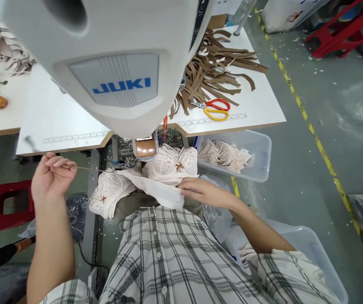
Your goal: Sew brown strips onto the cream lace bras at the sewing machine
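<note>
My left hand (53, 175) is raised at the left, its fingers closed on a thin strap that runs right to pale lace bra pieces. My right hand (202, 192) pinches the edge of a white fabric band (159, 190) stretched across my lap. One cream lace cup piece (111, 191) with a small brown bow lies left of the band. Beside it, more lace cups (165, 162) rest under the copper-coloured part (146, 148) of the sewing machine (114, 76).
Red-and-yellow scissors (216, 110) and brown strips (213, 71) lie on the white table (260, 105). A clear bin (262, 158) holds pale fabric pieces. Another clear bin (323, 257) is at the lower right. A red stool (4, 207) stands at the left.
</note>
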Tool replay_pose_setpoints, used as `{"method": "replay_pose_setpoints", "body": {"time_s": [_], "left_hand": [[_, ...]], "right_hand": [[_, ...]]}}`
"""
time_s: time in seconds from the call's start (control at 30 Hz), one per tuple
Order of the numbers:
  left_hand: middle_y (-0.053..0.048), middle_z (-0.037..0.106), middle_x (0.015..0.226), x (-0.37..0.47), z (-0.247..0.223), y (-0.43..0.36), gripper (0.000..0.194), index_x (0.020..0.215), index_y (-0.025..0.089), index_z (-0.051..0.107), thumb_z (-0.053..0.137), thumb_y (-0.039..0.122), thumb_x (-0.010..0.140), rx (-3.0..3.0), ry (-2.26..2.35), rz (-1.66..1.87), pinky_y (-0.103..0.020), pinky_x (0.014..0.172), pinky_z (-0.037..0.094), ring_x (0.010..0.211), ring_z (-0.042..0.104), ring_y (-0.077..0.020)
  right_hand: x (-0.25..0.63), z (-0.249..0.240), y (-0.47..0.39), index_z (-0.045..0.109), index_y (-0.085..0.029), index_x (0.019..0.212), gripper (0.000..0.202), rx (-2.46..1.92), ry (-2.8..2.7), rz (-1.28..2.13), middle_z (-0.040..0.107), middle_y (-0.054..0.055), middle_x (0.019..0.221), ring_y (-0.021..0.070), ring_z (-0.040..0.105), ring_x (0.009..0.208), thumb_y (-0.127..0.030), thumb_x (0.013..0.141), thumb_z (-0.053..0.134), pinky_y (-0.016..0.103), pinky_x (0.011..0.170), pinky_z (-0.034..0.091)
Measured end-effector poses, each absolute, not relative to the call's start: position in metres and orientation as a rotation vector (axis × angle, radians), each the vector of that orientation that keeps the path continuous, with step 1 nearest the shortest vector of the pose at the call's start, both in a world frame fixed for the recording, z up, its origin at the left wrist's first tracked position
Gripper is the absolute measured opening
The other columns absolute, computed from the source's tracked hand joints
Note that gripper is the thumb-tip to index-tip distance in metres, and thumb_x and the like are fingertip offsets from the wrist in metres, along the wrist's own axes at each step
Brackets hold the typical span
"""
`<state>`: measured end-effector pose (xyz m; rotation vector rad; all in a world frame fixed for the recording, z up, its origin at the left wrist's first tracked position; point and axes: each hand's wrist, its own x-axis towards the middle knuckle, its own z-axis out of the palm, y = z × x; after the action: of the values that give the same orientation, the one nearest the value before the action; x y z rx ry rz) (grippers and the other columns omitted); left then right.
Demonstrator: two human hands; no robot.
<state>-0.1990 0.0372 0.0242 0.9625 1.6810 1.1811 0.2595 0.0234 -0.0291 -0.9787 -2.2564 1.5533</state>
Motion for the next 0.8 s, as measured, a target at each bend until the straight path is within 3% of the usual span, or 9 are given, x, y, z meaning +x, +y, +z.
{"method": "replay_pose_setpoints", "body": {"time_s": [0.2, 0.37, 0.43, 0.53, 0.67, 0.8], "left_hand": [[0.008, 0.041, 0.048, -0.253, 0.016, 0.048, 0.043, 0.082, 0.021, 0.060, 0.032, 0.047, 0.102, 0.964, 1.835, 1.287, -0.024, 0.063, 0.042, 0.046, 0.031, -0.0034], [0.008, 0.031, 0.042, -0.231, 0.020, 0.044, 0.056, 0.079, 0.023, 0.060, 0.020, 0.054, 0.104, 0.934, 1.906, 1.258, -0.024, 0.050, 0.035, 0.039, 0.030, -0.0062], [0.008, 0.025, 0.044, -0.203, 0.016, 0.039, 0.054, 0.079, 0.024, 0.060, 0.026, 0.060, 0.101, 0.948, 1.879, 1.221, -0.023, 0.046, 0.033, 0.038, 0.028, -0.0062], [0.012, 0.019, 0.046, -0.145, 0.008, 0.029, 0.046, 0.083, 0.022, 0.059, 0.046, 0.066, 0.091, 0.898, 1.642, 1.187, -0.023, 0.039, 0.025, 0.037, 0.018, -0.0068], [0.011, 0.025, 0.048, -0.074, 0.012, 0.012, 0.034, 0.077, 0.020, 0.058, 0.067, 0.052, 0.082, 0.787, 1.346, 1.000, -0.023, 0.043, 0.021, 0.040, 0.020, -0.0060], [0.003, 0.052, 0.062, -0.040, 0.027, 0.005, 0.030, 0.078, 0.019, 0.064, 0.062, 0.046, 0.088, 1.139, 1.382, 0.713, -0.025, 0.052, 0.032, 0.054, 0.042, -0.0101]], "right_hand": [[0.257, -0.048, 0.016, 0.068, -0.021, 0.099, 0.032, -1.375, -1.926, 1.395, 0.070, 0.008, 0.100, 0.0224, 0.065, 0.095, -0.045, 0.098, 0.047, 0.035, 0.083, 0.050], [0.237, -0.067, -0.002, 0.055, -0.024, 0.114, 0.034, -1.648, -1.475, 0.956, 0.065, 0.007, 0.087, 0.0237, 0.062, 0.075, -0.050, 0.091, 0.056, 0.036, 0.060, 0.049], [0.227, -0.069, -0.002, 0.059, -0.027, 0.103, 0.025, -1.619, -1.501, 0.935, 0.066, 0.009, 0.085, 0.0259, 0.061, 0.072, -0.048, 0.090, 0.059, 0.041, 0.061, 0.048], [0.206, -0.060, 0.006, 0.065, -0.027, 0.091, 0.017, -1.395, -1.735, 1.207, 0.070, 0.010, 0.087, 0.0273, 0.064, 0.075, -0.043, 0.090, 0.060, 0.044, 0.066, 0.049], [0.178, -0.037, 0.022, 0.069, -0.026, 0.102, 0.025, -1.193, -1.852, 1.428, 0.072, 0.006, 0.091, 0.0226, 0.065, 0.077, -0.045, 0.092, 0.057, 0.038, 0.069, 0.050], [0.164, -0.018, 0.038, 0.069, -0.022, 0.107, 0.033, -1.113, -1.819, 1.524, 0.071, 0.003, 0.089, 0.0156, 0.060, 0.069, -0.050, 0.092, 0.057, 0.029, 0.063, 0.044]]}}
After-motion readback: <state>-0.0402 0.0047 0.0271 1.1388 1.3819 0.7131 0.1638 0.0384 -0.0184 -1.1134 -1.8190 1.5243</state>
